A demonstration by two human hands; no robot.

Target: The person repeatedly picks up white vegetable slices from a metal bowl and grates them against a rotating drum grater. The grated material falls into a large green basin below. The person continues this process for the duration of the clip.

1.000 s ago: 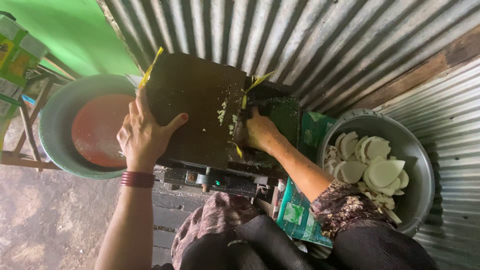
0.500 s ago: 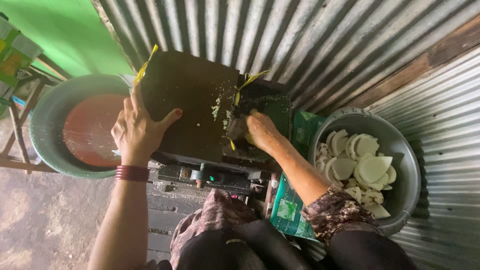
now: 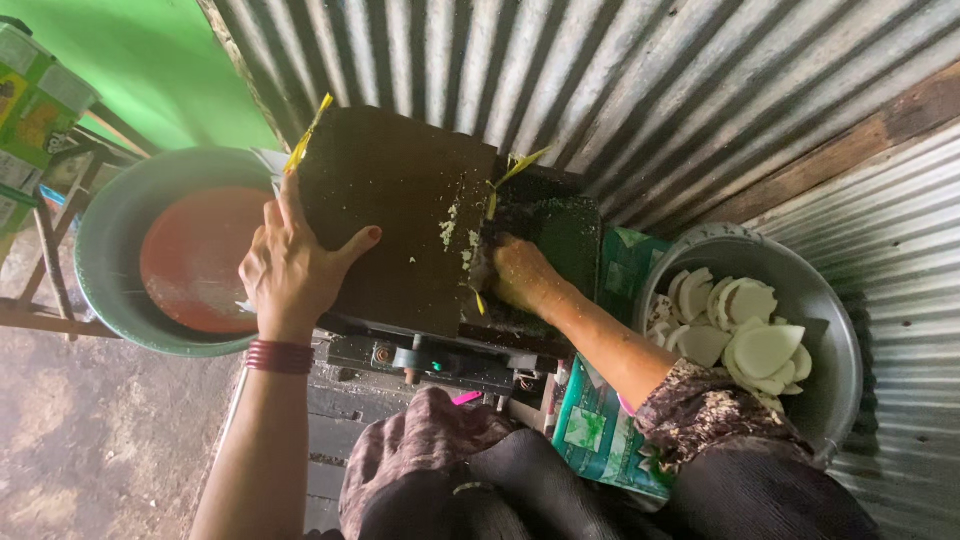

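Dark board (image 3: 400, 210) under left hand (image 3: 290, 270); right hand (image 3: 520, 275) beside.

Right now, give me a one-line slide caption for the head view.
Left hand braces a dark grating machine while right hand presses into its hopper, beside a metal bowl of white pieces.

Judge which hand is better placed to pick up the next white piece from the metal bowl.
Right. The right hand sits at the machine's opening, on the same side as the metal bowl of white pieces. The left hand rests flat on the dark cover, by the green basin.
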